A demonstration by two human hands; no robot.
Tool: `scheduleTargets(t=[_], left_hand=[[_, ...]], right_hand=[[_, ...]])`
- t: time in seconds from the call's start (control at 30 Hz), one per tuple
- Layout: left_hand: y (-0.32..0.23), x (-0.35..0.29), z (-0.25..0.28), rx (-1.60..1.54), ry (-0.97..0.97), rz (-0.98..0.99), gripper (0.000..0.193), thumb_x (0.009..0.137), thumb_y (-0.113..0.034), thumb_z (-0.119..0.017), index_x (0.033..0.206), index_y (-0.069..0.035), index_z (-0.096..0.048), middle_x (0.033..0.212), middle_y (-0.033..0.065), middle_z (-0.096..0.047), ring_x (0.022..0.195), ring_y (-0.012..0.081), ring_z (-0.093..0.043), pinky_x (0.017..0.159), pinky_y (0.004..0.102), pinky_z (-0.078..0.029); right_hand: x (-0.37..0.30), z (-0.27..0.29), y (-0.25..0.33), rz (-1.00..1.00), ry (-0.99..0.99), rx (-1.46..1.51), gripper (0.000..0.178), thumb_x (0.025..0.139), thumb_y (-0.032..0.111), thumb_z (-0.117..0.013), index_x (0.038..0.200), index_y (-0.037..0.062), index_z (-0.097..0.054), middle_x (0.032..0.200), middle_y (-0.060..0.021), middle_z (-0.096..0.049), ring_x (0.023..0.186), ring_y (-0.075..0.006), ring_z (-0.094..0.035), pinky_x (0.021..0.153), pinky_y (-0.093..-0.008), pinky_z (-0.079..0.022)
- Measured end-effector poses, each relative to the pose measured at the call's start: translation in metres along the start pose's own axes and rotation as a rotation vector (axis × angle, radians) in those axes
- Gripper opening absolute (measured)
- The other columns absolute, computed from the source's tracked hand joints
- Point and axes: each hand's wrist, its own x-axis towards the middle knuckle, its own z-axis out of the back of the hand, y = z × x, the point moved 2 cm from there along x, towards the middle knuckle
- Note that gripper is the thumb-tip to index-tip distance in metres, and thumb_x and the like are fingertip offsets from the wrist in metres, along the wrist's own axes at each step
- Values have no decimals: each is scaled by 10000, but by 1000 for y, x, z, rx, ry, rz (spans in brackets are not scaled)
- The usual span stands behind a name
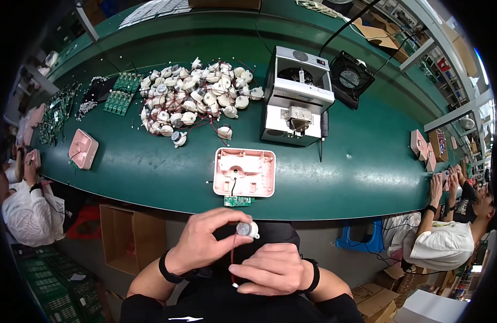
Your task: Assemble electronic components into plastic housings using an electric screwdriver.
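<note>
My left hand (210, 237) pinches a small motor (245, 229) with a grey metal face and a white plastic housing, held just off the table's near edge. A red lead (233, 255) hangs from the motor and ends in a small white connector (235, 285). Below it, my right hand (275, 269) has its fingers curled around the lead, close to the connector. Ahead on the table lies an open pink plastic housing (271, 172), its hollow inside facing up. A green circuit board (238, 201), joined to it by a dark wire, rests at its near edge.
A tangled heap of white motors (197, 97) covers the back middle. Right of it stand a white and black bench machine (298, 97) and a black fan (352, 78). Circuit boards (122, 94) and another pink housing (84, 149) lie left. Co-workers sit at both sides.
</note>
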Motion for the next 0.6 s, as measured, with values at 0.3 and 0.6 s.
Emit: scheduleTargets(t=[0.3, 0.6], left_hand=[[19, 58, 22, 591, -284, -287, 348, 678, -134, -877, 980, -73, -715, 1073, 62, -714, 1194, 308, -617, 957, 426, -511], [44, 69, 17, 682, -273, -294, 405, 647, -138, -884, 1003, -89, -698, 1040, 57, -704, 1204, 306, -592, 974, 427, -481]], right_hand=[[-39, 24, -24, -436, -424, -47, 168, 902, -31, -623, 1056, -80, -670, 683, -84, -660, 571, -129, -634, 547, -234, -496], [-58, 54, -34, -450, -495, -271, 145, 909, -56, -594, 1028, -89, -671, 684, -81, -645, 559, -115, -613, 527, -232, -482]])
